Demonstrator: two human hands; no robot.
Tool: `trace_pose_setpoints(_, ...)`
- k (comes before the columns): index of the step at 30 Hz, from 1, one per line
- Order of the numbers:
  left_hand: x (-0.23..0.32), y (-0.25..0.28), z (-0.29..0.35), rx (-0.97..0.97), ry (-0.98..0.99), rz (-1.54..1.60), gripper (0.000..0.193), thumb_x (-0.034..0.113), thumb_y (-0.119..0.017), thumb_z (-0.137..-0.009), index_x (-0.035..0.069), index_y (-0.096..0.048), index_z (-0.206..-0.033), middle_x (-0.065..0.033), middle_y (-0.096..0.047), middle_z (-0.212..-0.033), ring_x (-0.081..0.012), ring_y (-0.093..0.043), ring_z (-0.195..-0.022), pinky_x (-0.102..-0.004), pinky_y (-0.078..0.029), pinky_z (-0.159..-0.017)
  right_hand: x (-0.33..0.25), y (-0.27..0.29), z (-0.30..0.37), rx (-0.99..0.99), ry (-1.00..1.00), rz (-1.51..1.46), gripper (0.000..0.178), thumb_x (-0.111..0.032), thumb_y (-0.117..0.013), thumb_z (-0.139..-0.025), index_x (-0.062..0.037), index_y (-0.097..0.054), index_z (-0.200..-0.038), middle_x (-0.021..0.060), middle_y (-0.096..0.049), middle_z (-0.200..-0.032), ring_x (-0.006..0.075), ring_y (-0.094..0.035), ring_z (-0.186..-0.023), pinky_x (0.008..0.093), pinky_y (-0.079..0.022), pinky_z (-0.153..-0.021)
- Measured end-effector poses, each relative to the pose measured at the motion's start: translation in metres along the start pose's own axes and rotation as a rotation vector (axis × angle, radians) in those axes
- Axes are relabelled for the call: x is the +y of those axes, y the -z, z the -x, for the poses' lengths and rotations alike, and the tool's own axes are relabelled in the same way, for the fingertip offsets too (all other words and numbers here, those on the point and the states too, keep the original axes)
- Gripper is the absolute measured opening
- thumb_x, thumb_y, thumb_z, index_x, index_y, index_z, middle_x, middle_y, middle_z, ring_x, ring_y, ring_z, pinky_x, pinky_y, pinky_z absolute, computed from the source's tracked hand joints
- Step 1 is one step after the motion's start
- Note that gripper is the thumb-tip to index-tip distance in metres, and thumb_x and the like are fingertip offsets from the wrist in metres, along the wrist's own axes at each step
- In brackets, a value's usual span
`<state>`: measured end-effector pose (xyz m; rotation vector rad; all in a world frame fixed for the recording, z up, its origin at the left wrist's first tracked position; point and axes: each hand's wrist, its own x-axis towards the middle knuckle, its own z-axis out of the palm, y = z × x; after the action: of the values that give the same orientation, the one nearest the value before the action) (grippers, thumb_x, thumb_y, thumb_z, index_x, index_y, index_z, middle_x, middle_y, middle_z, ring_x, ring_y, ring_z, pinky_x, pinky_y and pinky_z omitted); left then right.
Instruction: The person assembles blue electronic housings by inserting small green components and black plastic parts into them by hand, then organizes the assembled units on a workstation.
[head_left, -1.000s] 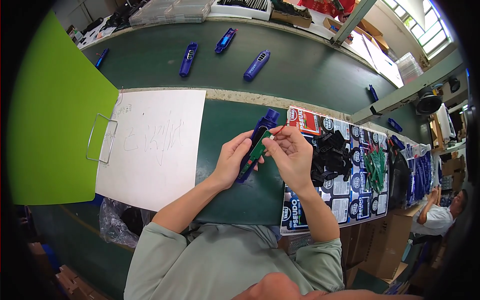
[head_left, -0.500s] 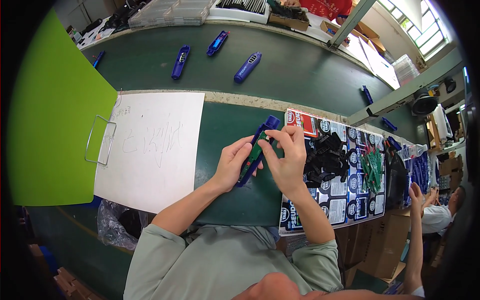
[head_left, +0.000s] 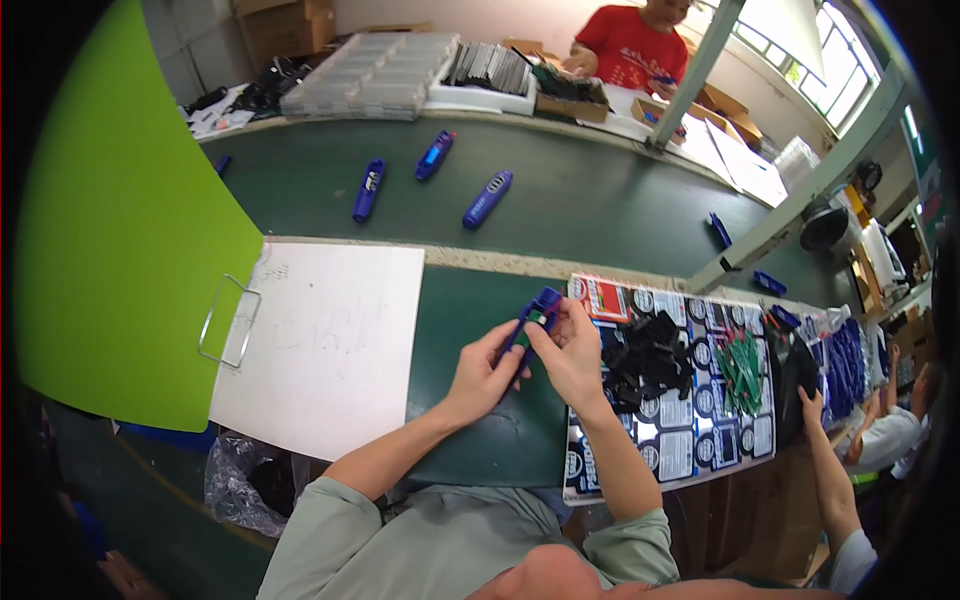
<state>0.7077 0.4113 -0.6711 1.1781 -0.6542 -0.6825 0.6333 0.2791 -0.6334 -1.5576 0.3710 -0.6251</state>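
Left fingers (head_left: 507, 368): gripping blue casing (head_left: 547, 299)
Right fingers (head_left: 578, 320): gripping its far end, touching green board (head_left: 522, 341)
Surface (head_left: 485, 300): open between edges of white sheet (head_left: 320, 370) left, patterned sheet (head_left: 680, 450) right

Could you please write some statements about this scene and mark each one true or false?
1. The left hand and the right hand hold the long blue plastic casing. True.
2. The pile of thin green circuit boards lies right of the heap of small black plastic parts. True.
3. That black heap lies left of both hands. False: it lies to their right.
4. The large white handwritten sheet lies left of the left hand. True.
5. The person at the top of the picture wears a green shirt. False: it is red.
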Motion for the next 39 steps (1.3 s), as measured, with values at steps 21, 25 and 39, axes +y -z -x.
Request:
trace_pose_setpoints(21,-0.073,0.027,-0.321,0.095,-0.114,-1.172,0.036,0.02,-0.065,-0.091,0.005,-0.066,-0.124,-0.0195,-0.063,-0.122,-0.0377,-0.06,-0.116,-0.0484,-0.05,-0.098,-0.022,0.167,0.045,0.514,0.115,0.876,0.018,-0.004,-0.074,-0.087,-0.0017,-0.069,-0.104,0.0058,-0.064,-0.092,0.0112,-0.059,-0.071,0.0251,-0.042,-0.061)
trace_pose_setpoints(25,-0.052,0.067,-0.312,0.159,-0.257,-1.17,0.038,0.024,-0.066,-0.092,0.005,-0.066,-0.125,-0.0196,-0.061,-0.119,-0.0375,-0.058,-0.115,-0.0468,-0.048,-0.099,-0.001,0.191,0.016,0.449,0.106,0.939,0.017,-0.007,-0.073,-0.087,-0.0002,-0.069,-0.102,0.0118,-0.066,-0.087,0.0214,-0.063,-0.073,0.0344,-0.048,-0.067)
trace_pose_setpoints(39,0.01,0.312,-0.238,0.896,0.184,-1.624,0.046,0.034,-0.073,-0.087,0.007,-0.057,-0.12,-0.0177,-0.058,-0.125,-0.0368,-0.054,-0.119,-0.0521,-0.045,-0.095,0.04,0.253,-0.03,0.136,-0.024,1.226,0.018,-0.009,-0.073,-0.085,0.0009,-0.069,-0.099,0.0164,-0.066,-0.091,0.0324,-0.067,-0.079,0.0412,-0.053,-0.072)
